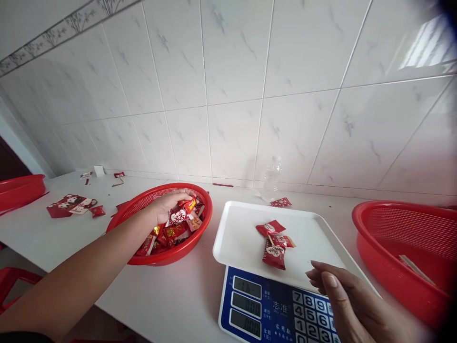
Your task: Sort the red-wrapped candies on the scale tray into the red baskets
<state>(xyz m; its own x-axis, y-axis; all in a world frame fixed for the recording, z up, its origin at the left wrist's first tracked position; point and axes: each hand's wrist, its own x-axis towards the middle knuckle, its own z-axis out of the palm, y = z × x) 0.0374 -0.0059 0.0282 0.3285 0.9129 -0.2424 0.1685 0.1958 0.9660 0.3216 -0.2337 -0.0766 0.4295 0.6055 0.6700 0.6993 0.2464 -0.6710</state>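
Observation:
My left hand point(167, 204) reaches into a round red basket point(202, 224) full of red candy packets point(174, 228), and its fingers close around a few packets at the top of the pile. My right hand point(348, 295) hovers over the near right corner of a white tray point(235, 233), fingers loosely curled, with nothing visible in it. The tray sits on a blue electronic scale point(271, 309) with digit displays and a keypad. Three red candy packets point(274, 240) lie in the middle of the tray.
A second red basket point(396, 257) stands at the right, nearly bare. Another red basket point(19, 188) is at the far left edge. A clear plastic bottle point(271, 178) stands by the tiled wall. Loose packets and red cards point(69, 205) lie on the white counter point(171, 295).

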